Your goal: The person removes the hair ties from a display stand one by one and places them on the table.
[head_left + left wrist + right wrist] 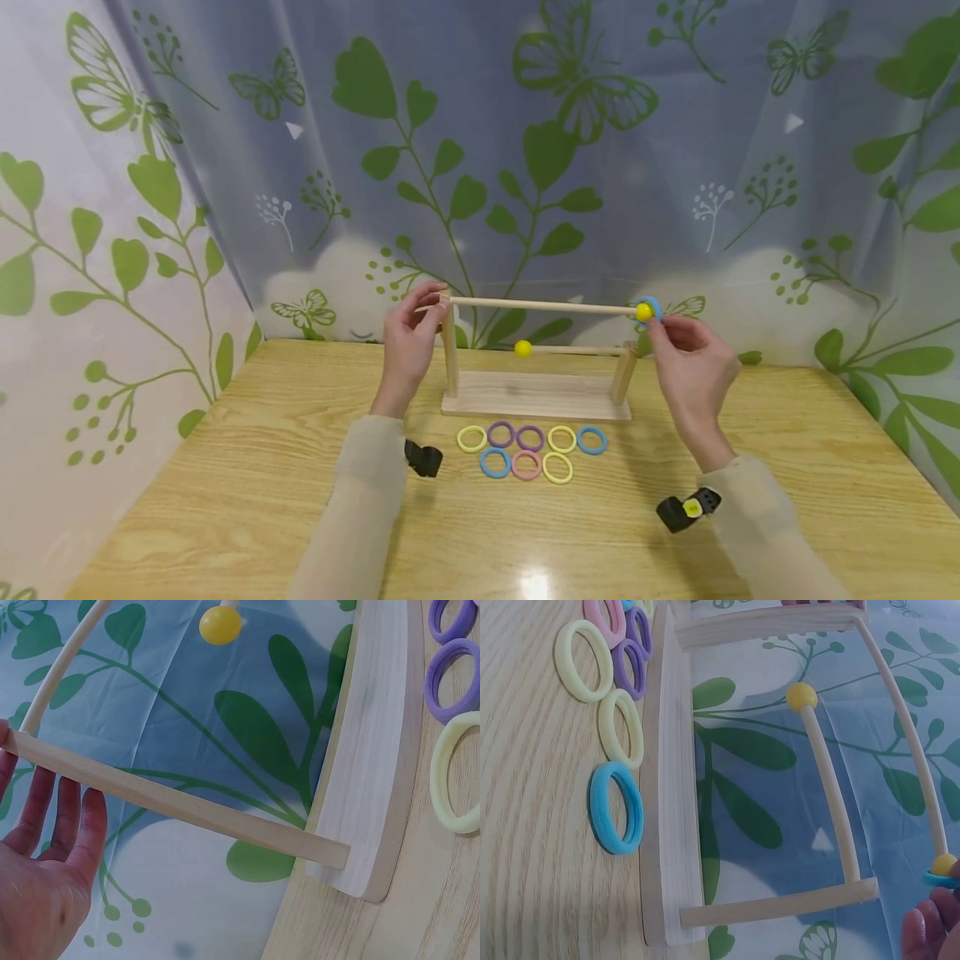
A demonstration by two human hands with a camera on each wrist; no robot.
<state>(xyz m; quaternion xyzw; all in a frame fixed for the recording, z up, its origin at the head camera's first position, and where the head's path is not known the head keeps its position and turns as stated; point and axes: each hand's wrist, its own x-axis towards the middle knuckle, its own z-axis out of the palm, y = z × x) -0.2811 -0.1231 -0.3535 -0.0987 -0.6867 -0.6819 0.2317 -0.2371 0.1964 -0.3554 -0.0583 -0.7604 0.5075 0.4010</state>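
A wooden rack (536,393) has two rods, each ending in a yellow ball. My left hand (408,342) grips the top of its taller left post (180,802), where the long upper rod (540,306) joins. At that rod's right end, my right hand (696,367) pinches a blue hair tie (656,306) right at the yellow ball (644,312). The ring overlaps the ball in the head view; fingers hide part of it. Below runs the shorter rod (831,795), fixed to the right post (780,906), its ball (522,349) pointing left. Both rods carry no ties.
In front of the rack base, several hair ties lie flat in two rows on the wooden table (285,467): yellow, purple, a pink one (527,465) and blue ones, including a blue tie (616,808) at the right end. A patterned curtain (480,167) hangs behind.
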